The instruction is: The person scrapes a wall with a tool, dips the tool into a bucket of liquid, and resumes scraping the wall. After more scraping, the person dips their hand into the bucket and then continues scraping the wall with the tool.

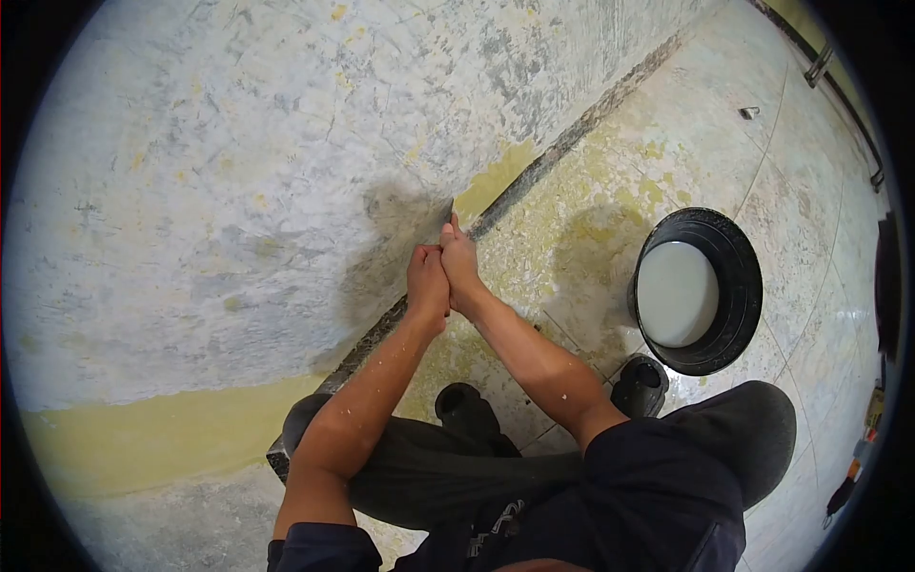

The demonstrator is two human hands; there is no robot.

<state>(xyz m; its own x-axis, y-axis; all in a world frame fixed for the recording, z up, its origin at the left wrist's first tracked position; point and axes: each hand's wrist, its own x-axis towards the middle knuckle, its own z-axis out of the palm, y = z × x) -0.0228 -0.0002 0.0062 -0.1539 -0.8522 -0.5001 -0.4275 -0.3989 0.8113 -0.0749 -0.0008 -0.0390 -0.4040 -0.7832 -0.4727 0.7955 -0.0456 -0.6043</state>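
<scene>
My right hand [460, 263] is closed around a scraper [453, 206], with one finger stretched along it. Only a thin dark edge of the scraper shows at the fingertips, against the wall beside a patch of yellow paint [500, 177]. Pressed against the right hand is my left hand [428, 283], its fingers curled at the tool's hidden handle. Both hands are low on the wall [238, 191], just above its dark base strip [543, 167]. Grey and white show over most of the wall surface.
A black bucket [748, 291] holding whitish liquid [677, 296] stands on the floor to the right. Yellow paint flakes [519, 276] litter the tiles along the wall. A yellow band [162, 434] runs across the wall at left. An orange-and-black tool [846, 481] lies far right.
</scene>
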